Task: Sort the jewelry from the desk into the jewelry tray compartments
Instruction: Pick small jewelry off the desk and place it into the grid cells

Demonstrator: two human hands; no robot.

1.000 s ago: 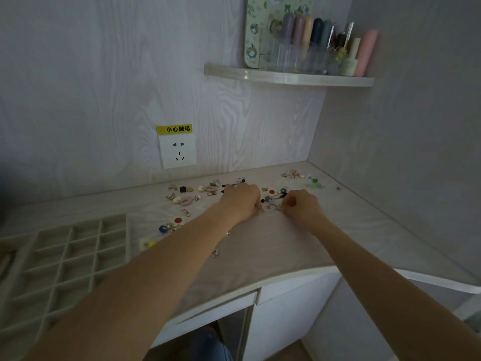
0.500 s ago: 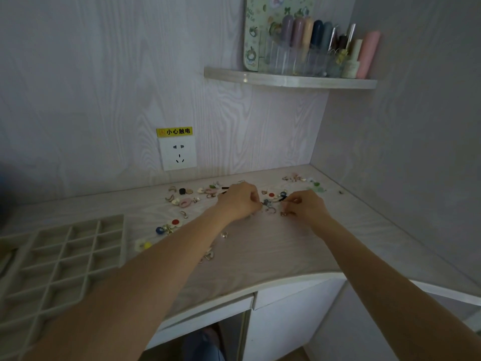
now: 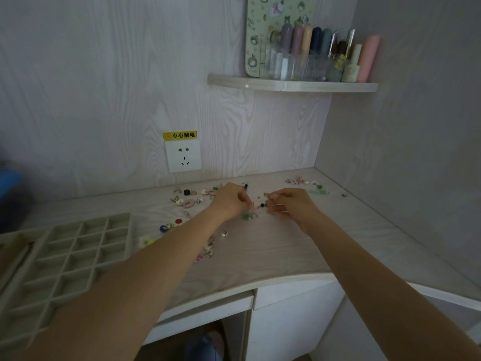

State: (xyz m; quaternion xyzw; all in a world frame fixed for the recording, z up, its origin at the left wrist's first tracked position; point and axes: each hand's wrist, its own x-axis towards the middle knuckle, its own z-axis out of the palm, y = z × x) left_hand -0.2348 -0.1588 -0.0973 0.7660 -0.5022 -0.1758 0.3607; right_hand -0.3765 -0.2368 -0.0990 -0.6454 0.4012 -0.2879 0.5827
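Jewelry (image 3: 188,198): small mixed-colour bits strewn over desk (image 3: 286,251); tray (image 3: 78,251) at 9 o'clock. Left hand (image 3: 229,201), right hand (image 3: 294,204) curled, each pinching tiny pieces; since earlier frame, hands drew slightly apart.

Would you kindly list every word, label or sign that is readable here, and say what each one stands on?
"小心触电": black characters on the yellow sticker, above the wall socket, beside a small warning triangle.
Green patterned board on the shelf: small lettering, too blurred to read.
Bottles on the shelf: no label readable.
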